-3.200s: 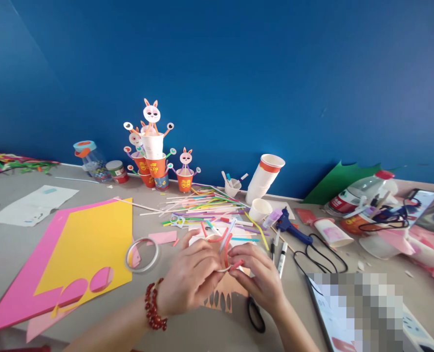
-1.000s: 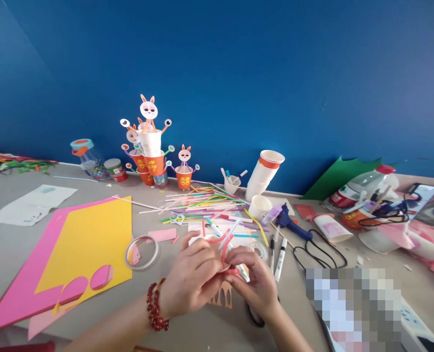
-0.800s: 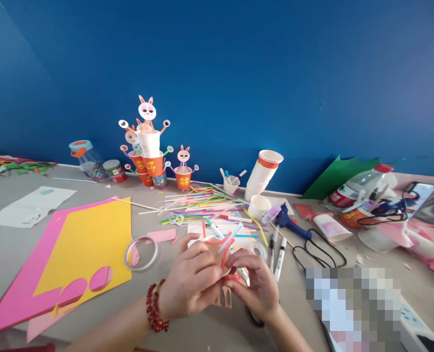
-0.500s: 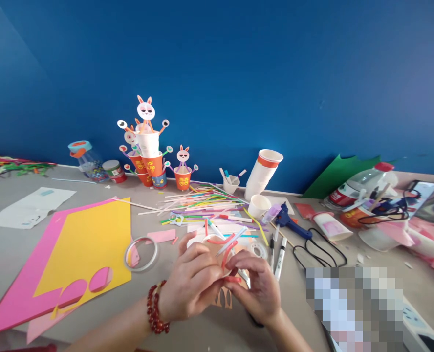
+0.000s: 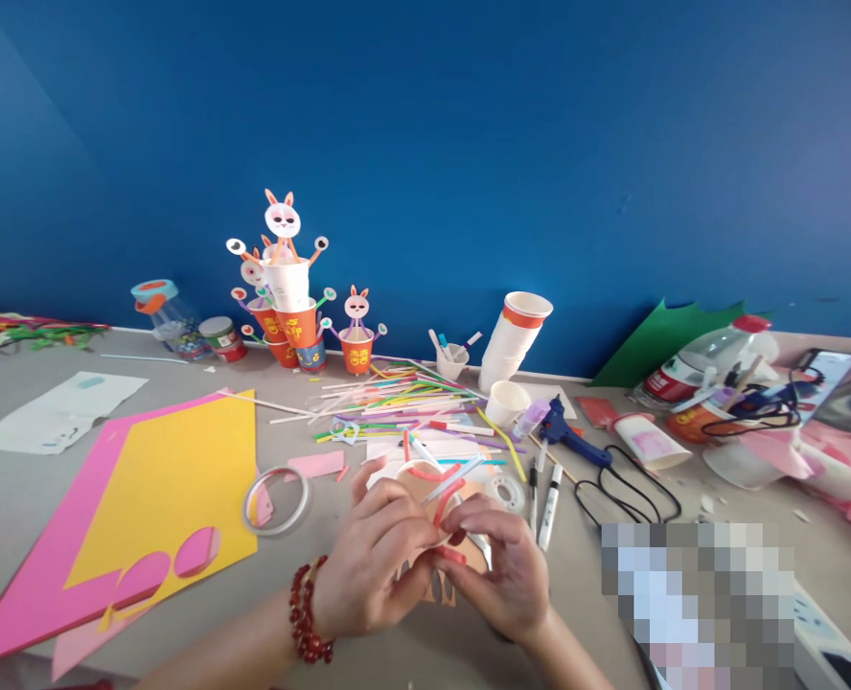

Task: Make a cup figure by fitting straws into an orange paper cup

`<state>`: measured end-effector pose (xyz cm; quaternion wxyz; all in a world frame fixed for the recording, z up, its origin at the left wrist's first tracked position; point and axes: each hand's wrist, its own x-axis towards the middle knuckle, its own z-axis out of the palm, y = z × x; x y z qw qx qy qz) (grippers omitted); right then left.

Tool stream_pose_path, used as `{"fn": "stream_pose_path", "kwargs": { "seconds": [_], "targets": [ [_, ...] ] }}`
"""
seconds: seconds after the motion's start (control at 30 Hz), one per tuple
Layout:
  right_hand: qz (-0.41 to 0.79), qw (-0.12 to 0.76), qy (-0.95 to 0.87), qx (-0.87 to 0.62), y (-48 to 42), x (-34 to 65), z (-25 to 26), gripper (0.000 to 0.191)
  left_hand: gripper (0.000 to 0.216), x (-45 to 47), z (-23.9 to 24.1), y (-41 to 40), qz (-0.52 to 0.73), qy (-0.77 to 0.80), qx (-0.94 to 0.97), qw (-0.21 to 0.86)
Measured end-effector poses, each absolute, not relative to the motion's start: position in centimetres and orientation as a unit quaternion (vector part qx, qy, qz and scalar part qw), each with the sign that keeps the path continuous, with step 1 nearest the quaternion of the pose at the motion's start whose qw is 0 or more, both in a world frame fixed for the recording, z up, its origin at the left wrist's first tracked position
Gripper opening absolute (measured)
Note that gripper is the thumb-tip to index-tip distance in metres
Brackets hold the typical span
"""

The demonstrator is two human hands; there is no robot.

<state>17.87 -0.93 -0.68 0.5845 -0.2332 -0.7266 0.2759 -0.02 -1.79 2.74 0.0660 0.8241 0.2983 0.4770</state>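
My left hand (image 5: pixel 379 551), with a red bead bracelet (image 5: pixel 307 613) at the wrist, is wrapped round a paper cup (image 5: pixel 409 471) that it mostly hides. Red straws (image 5: pixel 449 503) and pale straws (image 5: pixel 461 470) stick up at the cup's mouth. At the cup's near right side, my right hand (image 5: pixel 508 561) pinches a short red straw end (image 5: pixel 451 554) between thumb and fingers. Both hands nearly touch there. Beneath them lies a peach sheet (image 5: pixel 444 586) with cut-out shapes, partly covered.
Yellow card (image 5: pixel 181 460) and a tape roll (image 5: pixel 276 500) lie left. Loose straws (image 5: pixel 403 393), stacked cups (image 5: pixel 513 340) and rabbit-decorated cups (image 5: pixel 357 350) stand behind. A blue glue gun (image 5: pixel 573 436) with its cable and markers (image 5: pixel 550 508) lie right.
My right fingers have shifted slightly at the red straw end, and the pale straws lean a little lower. The view has moved very slightly. Both grips stay in place.
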Motion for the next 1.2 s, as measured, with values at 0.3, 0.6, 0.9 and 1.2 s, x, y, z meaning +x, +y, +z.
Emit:
{"fn": "stream_pose_path", "kwargs": {
  "seconds": [0.3, 0.6, 0.9, 1.2],
  "targets": [
    [0.279, 0.580, -0.729, -0.232, -0.9, 17.8, -0.6, 0.048, 0.017, 0.0, 2.5, -1.7, 0.480, 0.307, 0.819, 0.071],
    [0.267, 0.600, -0.722, -0.216, -1.0, 18.6, -1.4, 0.056, 0.012, 0.0, 2.6, -1.7, 0.485, 0.309, 0.815, 0.065],
    [0.331, 0.685, -0.557, -0.334, -0.5, 18.3, -0.1, 0.012, 0.011, -0.4, 2.6, -1.5, 0.477, 0.339, 0.801, 0.127],
    [0.346, 0.636, -0.576, -0.379, -0.1, 18.7, -1.2, 0.033, 0.008, -1.3, 1.8, 0.0, 0.527, 0.305, 0.723, 0.326]
  ]
}}
